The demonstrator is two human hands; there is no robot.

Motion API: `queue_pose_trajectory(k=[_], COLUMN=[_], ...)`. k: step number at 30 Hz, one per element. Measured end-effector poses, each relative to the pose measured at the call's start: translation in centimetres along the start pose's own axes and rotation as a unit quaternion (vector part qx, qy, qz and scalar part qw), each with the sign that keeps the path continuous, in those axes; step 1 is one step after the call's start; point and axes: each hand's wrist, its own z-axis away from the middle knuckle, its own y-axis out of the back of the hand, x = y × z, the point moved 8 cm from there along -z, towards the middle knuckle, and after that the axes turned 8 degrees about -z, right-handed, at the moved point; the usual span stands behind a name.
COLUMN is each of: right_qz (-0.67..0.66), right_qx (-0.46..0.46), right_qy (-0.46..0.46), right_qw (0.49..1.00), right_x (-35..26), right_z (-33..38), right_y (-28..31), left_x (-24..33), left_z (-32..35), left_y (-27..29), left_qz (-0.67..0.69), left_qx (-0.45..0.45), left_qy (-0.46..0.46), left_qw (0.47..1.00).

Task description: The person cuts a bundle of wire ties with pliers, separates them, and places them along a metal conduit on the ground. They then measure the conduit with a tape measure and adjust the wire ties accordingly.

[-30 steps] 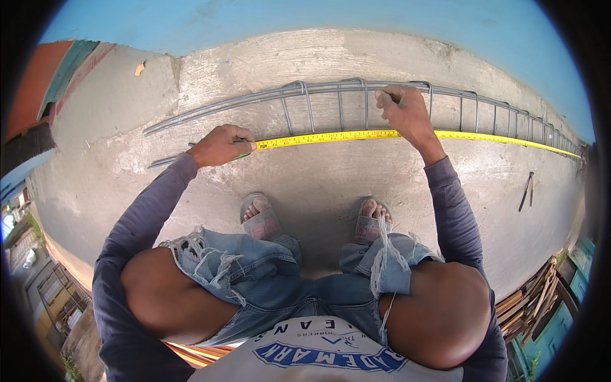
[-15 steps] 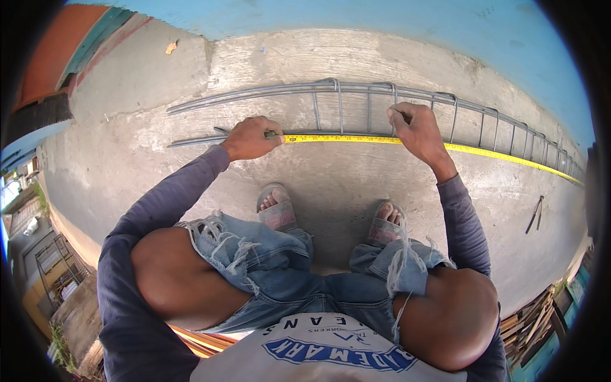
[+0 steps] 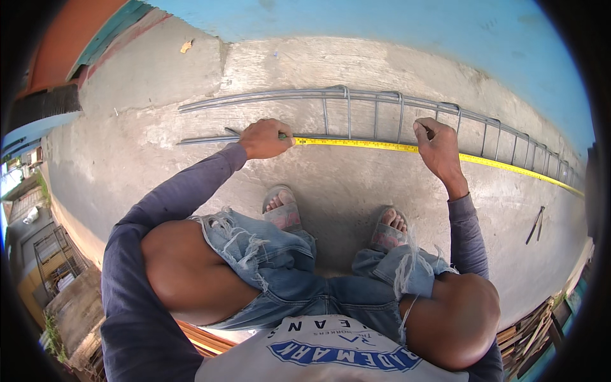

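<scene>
A long cage of grey steel bars with bent stirrups (image 3: pixel 375 108) lies on the concrete floor (image 3: pixel 344 184) in front of me. A yellow tape measure (image 3: pixel 382 146) is stretched along its near bar. My left hand (image 3: pixel 264 138) is closed over the tape's end and the near bar, with a small green object showing at its fingers. My right hand (image 3: pixel 436 148) presses on the tape and bar further right, by a stirrup, fingers pinched as if around something small that I cannot make out. I am squatting, with my sandalled feet (image 3: pixel 283 207) just behind the tape.
A pair of dark pliers or cutters (image 3: pixel 534 224) lies on the concrete at the right. A blue wall (image 3: pixel 382 25) runs behind the cage. The slab drops off at the left edge toward buildings below. Wooden planks (image 3: pixel 528 337) sit at the lower right.
The view has swung so the cage's left end shows. Both hands have shifted left along the near bar and tape, staying on them.
</scene>
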Motion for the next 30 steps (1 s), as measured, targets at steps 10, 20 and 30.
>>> queue_pose_trajectory(k=[10, 20, 30], right_qz=[0.146, -0.576, -0.754], right_qx=[0.316, 0.323, 0.285], right_qy=[-0.183, -0.321, -0.262], right_qw=[0.92, 0.68, 0.531], right_x=[8.1, 17.6, 0.0], right_z=[6.1, 10.3, 10.1], right_y=[10.2, 9.1, 20.8], left_x=[-0.2, 4.0, 13.1], left_z=[0.1, 1.8, 16.8], left_y=[0.8, 6.2, 25.8], left_qz=[0.014, 0.085, 0.14], left_qx=[0.02, -0.07, -0.145], left_qy=[-0.054, -0.078, -0.012], left_qw=[0.998, 0.991, 0.979])
